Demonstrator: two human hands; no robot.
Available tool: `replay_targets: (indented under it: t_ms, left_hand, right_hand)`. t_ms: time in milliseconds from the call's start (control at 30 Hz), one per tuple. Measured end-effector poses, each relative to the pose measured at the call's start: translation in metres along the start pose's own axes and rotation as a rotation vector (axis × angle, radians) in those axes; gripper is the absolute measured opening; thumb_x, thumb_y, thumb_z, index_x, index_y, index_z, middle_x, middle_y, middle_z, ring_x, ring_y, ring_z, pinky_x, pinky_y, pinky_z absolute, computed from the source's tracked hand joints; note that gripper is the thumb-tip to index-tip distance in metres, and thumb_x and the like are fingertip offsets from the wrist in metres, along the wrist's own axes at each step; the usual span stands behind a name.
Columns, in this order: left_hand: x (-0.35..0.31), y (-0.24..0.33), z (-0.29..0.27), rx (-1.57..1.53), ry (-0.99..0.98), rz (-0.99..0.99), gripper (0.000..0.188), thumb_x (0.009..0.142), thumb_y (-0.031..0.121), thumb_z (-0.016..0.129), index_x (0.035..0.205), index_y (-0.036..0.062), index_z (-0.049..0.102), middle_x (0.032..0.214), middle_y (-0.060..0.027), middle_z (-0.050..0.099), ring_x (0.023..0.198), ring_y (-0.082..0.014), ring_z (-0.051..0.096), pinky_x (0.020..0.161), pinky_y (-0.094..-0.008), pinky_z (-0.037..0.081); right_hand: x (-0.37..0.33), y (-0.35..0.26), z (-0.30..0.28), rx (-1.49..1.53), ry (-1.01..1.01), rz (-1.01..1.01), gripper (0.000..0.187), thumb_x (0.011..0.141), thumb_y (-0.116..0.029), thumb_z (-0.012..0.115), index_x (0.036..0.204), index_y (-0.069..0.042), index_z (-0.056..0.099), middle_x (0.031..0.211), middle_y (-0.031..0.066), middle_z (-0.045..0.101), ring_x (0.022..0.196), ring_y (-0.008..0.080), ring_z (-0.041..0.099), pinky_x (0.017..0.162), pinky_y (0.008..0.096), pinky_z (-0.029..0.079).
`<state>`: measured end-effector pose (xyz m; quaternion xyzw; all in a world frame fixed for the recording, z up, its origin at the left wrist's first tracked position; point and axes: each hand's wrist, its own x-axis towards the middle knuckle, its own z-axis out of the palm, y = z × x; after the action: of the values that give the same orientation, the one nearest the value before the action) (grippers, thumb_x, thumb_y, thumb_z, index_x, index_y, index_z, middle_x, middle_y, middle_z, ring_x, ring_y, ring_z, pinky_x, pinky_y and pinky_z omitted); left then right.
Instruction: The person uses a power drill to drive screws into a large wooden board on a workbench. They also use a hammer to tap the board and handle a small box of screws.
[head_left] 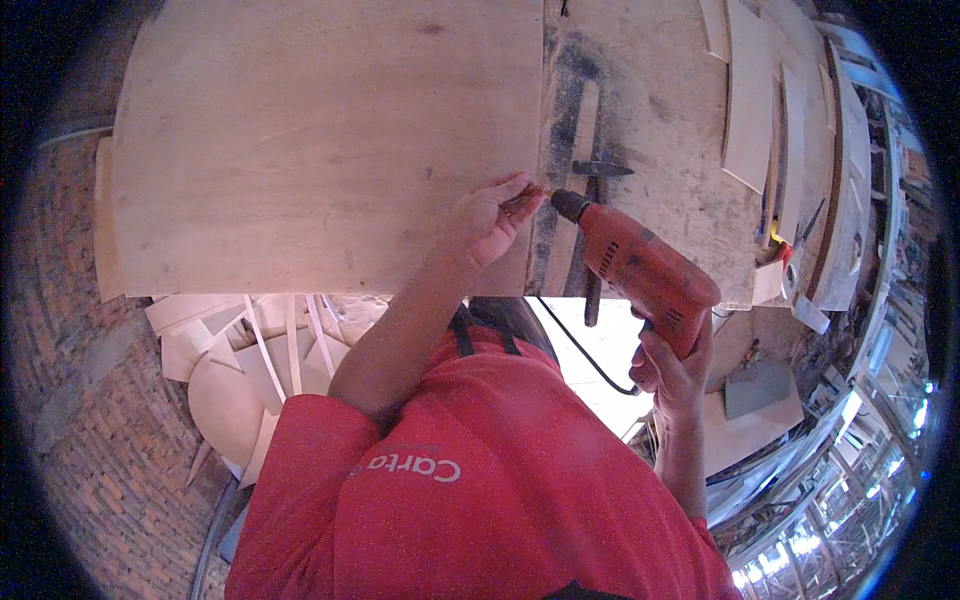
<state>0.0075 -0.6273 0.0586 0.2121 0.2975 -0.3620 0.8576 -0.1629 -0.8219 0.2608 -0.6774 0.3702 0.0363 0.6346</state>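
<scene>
My right hand is wrapped round the handle of a red corded power drill. The drill's dark chuck points left, toward the fingertips of my left hand. Those fingers are curled and pinch something small and brownish, too small to name, just off the chuck. Beneath the left hand lies a broad pale plywood sheet, whose right edge runs close to the fingertips. A hammer rests on the bench right of that edge, its handle partly behind the drill.
Thin wood strips lie along the right of the worn bench. Wood offcuts are heaped below the bench at the left. A black cord hangs below the drill. A brick surface shows at far left.
</scene>
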Motion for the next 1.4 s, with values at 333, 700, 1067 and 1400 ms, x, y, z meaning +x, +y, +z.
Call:
replay_targets:
  t_ms: [333, 700, 1067, 1400]
  left_hand:
    - [0.004, -0.015, -0.001, -0.081, -0.034, -0.014, 0.014, 0.102, 0.007, 0.063, 0.111, -0.003, 0.066, 0.103, -0.0154, 0.072, 0.095, -0.0241, 0.074, 0.087, -0.0313, 0.065]
    - [0.013, -0.039, -0.004, -0.277, 0.077, -0.107, 0.016, 0.097, 0.01, 0.069, 0.11, 0.0015, 0.066, 0.102, -0.0119, 0.07, 0.096, -0.0263, 0.07, 0.086, -0.0386, 0.062]
    - [0.04, -0.063, 0.006, -0.389, 0.123, -0.141, 0.015, 0.106, 0.018, 0.057, 0.11, 0.0046, 0.062, 0.103, -0.0112, 0.067, 0.097, -0.0268, 0.069, 0.088, -0.0416, 0.061]
    - [0.03, -0.054, 0.031, -0.384, 0.267, -0.094, 0.015, 0.107, 0.017, 0.052, 0.106, 0.005, 0.061, 0.1, -0.0122, 0.067, 0.089, -0.0259, 0.071, 0.079, -0.0383, 0.064]
  right_hand:
    - [0.0, -0.006, -0.001, -0.128, 0.04, 0.098, 0.06, 0.087, 0.002, 0.071, 0.14, -0.005, 0.043, 0.111, 0.0183, 0.07, 0.066, 0.0137, 0.069, 0.051, 0.0258, 0.056]
    - [0.003, 0.003, -0.007, -0.47, 0.082, 0.008, 0.064, 0.086, 0.003, 0.073, 0.14, -0.01, 0.044, 0.086, 0.0056, 0.063, 0.059, 0.0093, 0.061, 0.044, 0.0224, 0.048]
    - [0.026, -0.014, 0.008, -0.582, 0.034, -0.064, 0.068, 0.086, 0.003, 0.074, 0.145, -0.011, 0.042, 0.088, 0.0051, 0.063, 0.061, 0.0093, 0.061, 0.048, 0.0229, 0.047]
    - [0.036, -0.028, 0.016, -0.591, 0.008, -0.053, 0.075, 0.085, 0.001, 0.075, 0.15, -0.013, 0.039, 0.089, 0.0057, 0.063, 0.061, 0.0098, 0.06, 0.048, 0.0237, 0.046]
